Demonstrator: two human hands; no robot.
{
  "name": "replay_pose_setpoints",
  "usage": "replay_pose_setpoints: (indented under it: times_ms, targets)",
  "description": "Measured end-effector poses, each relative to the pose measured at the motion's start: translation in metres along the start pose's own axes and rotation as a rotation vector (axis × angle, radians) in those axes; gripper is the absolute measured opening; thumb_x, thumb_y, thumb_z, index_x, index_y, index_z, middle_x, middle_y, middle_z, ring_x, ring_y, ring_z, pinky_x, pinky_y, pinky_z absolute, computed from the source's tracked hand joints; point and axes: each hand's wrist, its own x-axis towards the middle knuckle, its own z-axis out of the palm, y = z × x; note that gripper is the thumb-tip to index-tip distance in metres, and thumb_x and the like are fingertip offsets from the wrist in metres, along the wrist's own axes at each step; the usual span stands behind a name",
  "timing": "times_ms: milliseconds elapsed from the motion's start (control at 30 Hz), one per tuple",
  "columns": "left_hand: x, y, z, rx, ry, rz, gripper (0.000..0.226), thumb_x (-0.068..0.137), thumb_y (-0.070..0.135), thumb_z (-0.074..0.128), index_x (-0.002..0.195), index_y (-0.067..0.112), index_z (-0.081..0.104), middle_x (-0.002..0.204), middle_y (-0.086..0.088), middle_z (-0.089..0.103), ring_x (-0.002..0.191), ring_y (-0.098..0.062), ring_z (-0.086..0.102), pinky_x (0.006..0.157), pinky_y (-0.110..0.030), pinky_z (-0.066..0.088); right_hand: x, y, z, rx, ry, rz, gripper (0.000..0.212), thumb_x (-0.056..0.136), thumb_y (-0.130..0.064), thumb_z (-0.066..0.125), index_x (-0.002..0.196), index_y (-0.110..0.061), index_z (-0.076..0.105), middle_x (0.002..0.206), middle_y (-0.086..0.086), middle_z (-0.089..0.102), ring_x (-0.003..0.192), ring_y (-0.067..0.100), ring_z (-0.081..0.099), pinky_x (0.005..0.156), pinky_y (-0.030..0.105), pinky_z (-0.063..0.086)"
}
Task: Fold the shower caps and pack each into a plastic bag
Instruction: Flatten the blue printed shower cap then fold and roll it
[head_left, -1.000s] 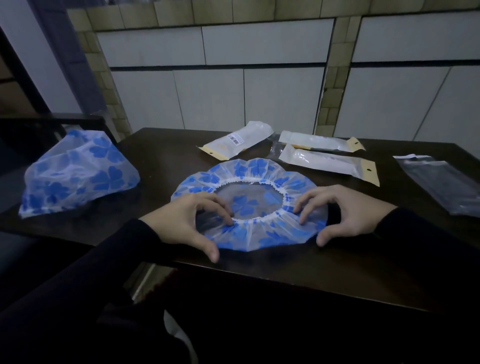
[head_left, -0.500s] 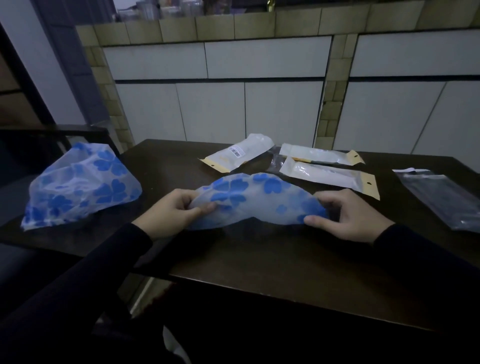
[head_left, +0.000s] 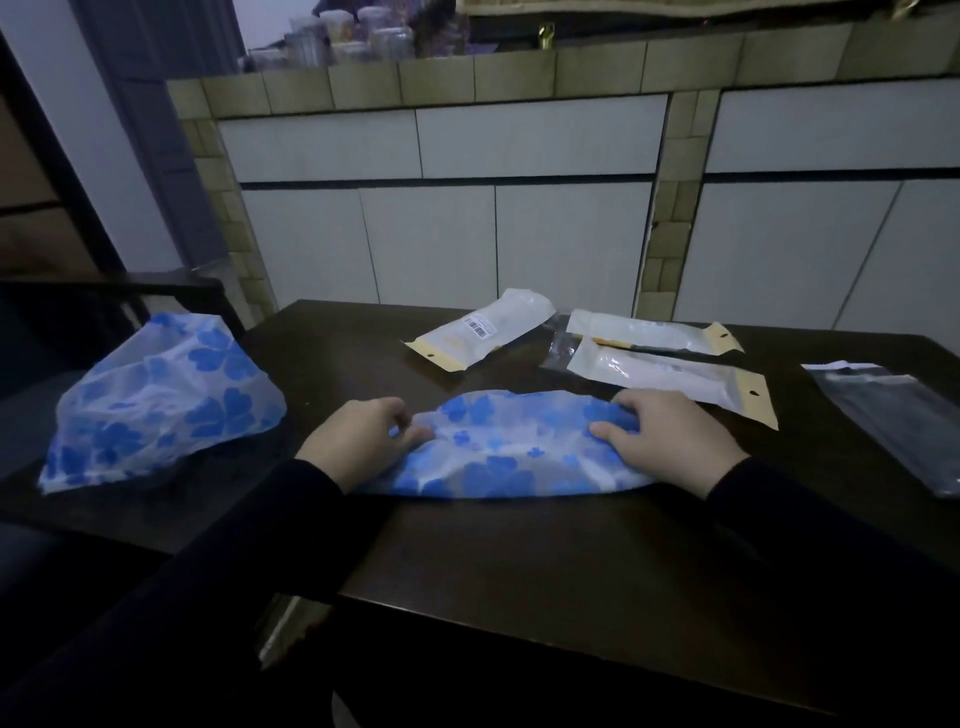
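Shower cap (head_left: 511, 452), blue-flowered and doubled into a half-moon, is lying on the dark counter (head_left: 519, 561) between the person's hands. Going left to right: a second, unfolded cap (head_left: 156, 405) is slumping at the counter's left edge; the left hand (head_left: 358, 441) is pinching the fold's left end with curled fingers; the right hand (head_left: 670, 441) is gripping the right end likewise. Beyond it, packed bags (head_left: 670, 371) are lying. The slick film is likely to spring open if either pinch is loosening.
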Motion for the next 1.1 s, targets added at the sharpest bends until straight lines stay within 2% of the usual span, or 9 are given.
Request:
replay_pose_setpoints:
  times_ms: [100,233,400,533,633,767,867,1033,1100]
  targets:
    - [-0.005,0.004,-0.007,0.219,0.156,0.037,0.038,0.085,0.06,0.056,0.108,0.03,0.058,0.099,0.003,0.064,0.09,-0.018,0.06,0.066,-0.029,0.042,-0.007,-0.009,-0.003,-0.084,0.248,-0.111,0.047,0.087,-0.054,0.056,0.125,-0.028,0.053,0.111,-0.003,0.058,0.105,0.017,0.055,0.083,0.031,0.047]
    - [-0.007,0.026,-0.01,0.112,0.453,0.21,0.027,0.092,0.043,0.051,0.108,0.027,0.064,0.102,0.005,0.062,0.094,-0.019,0.057,0.076,-0.034,0.05,-0.007,-0.031,0.001,-0.109,0.33,-0.297,0.043,0.092,-0.05,0.047,0.129,-0.029,0.053,0.12,-0.002,0.051,0.116,0.019,0.045,0.094,0.038,0.039]
    - [0.02,0.028,-0.003,-0.024,0.069,0.032,0.036,0.096,0.045,0.046,0.088,0.019,0.069,0.082,0.0,0.066,0.079,-0.019,0.061,0.065,-0.03,0.044,0.025,-0.057,0.016,-0.075,0.132,-0.14,0.043,0.098,-0.049,0.034,0.121,-0.022,0.059,0.118,0.005,0.057,0.112,0.025,0.05,0.096,0.042,0.037]
    - [0.026,0.021,-0.006,-0.193,-0.141,0.002,0.035,0.086,0.053,0.062,0.076,0.02,0.071,0.064,0.004,0.062,0.059,-0.009,0.052,0.054,-0.024,0.039,0.035,-0.057,0.029,-0.007,0.077,-0.089,0.028,0.093,-0.047,0.047,0.097,-0.025,0.064,0.105,-0.001,0.057,0.103,0.021,0.054,0.094,0.041,0.04]
    - [0.028,0.02,-0.006,-0.241,-0.211,0.0,0.033,0.082,0.051,0.068,0.08,0.019,0.073,0.074,0.0,0.071,0.064,-0.009,0.057,0.063,-0.025,0.046,0.035,-0.049,0.031,0.146,0.107,-0.146,0.012,0.09,-0.042,0.057,0.09,-0.029,0.059,0.098,-0.006,0.052,0.097,0.015,0.053,0.092,0.038,0.042]
    - [0.028,0.014,0.0,-0.312,-0.084,-0.006,0.027,0.087,0.043,0.065,0.083,0.016,0.067,0.074,0.002,0.066,0.068,-0.011,0.057,0.06,-0.026,0.042,0.03,-0.043,0.036,0.191,0.217,-0.283,0.016,0.091,-0.039,0.056,0.103,-0.029,0.059,0.097,-0.011,0.049,0.098,0.012,0.052,0.091,0.035,0.043]
    - [0.026,0.012,0.012,-0.147,0.088,0.062,0.019,0.092,0.042,0.058,0.091,0.022,0.059,0.081,0.007,0.061,0.082,-0.018,0.059,0.067,-0.029,0.04,0.03,-0.039,0.04,0.132,0.209,-0.278,0.023,0.093,-0.043,0.053,0.111,-0.03,0.059,0.1,-0.013,0.052,0.102,0.012,0.053,0.093,0.034,0.041]
    - [0.023,0.009,0.022,-0.115,0.22,0.148,0.015,0.091,0.04,0.059,0.091,0.025,0.057,0.083,0.006,0.063,0.084,-0.022,0.061,0.074,-0.034,0.049,0.022,-0.051,0.03,-0.036,0.278,-0.391,0.037,0.094,-0.049,0.045,0.129,-0.036,0.051,0.125,-0.012,0.051,0.118,0.011,0.045,0.099,0.035,0.031]
    - [0.022,0.008,0.018,-0.095,0.247,0.169,0.013,0.09,0.038,0.062,0.093,0.026,0.059,0.087,0.006,0.064,0.084,-0.02,0.062,0.074,-0.035,0.05,0.011,-0.06,0.025,-0.105,0.197,-0.456,0.044,0.094,-0.056,0.039,0.133,-0.038,0.048,0.135,-0.015,0.047,0.126,0.009,0.039,0.105,0.037,0.023]
